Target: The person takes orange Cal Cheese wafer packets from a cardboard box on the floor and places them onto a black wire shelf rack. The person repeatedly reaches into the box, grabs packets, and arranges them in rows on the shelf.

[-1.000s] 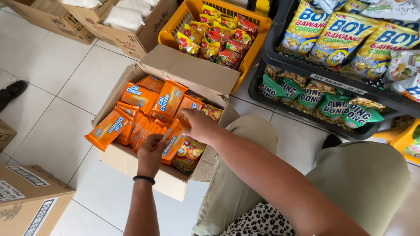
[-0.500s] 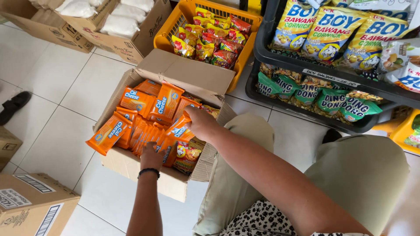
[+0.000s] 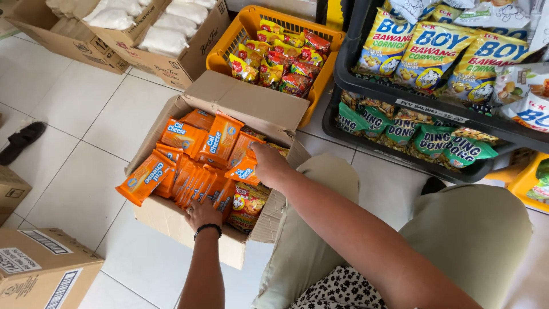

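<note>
An open cardboard box [image 3: 229,94] on the tiled floor holds several orange wafer packets [image 3: 191,171], some standing in a row. My left hand [image 3: 201,213], with a black wristband, grips the near end of that row of orange packets. My right hand [image 3: 267,163] reaches in from the right and holds one orange packet [image 3: 245,170] at the box's right side. Under it lies a yellow and red snack bag [image 3: 247,205].
An orange basket [image 3: 237,43] of red and yellow snack bags stands behind the box. A black rack [image 3: 366,86] at right holds yellow and green snack bags. Cardboard boxes stand at top left [image 3: 186,63] and bottom left [image 3: 40,274]. A black sandal [image 3: 22,140] lies at left.
The view has shifted slightly. Both hands stay in the box; the row of orange packets has been pushed more upright and together.
</note>
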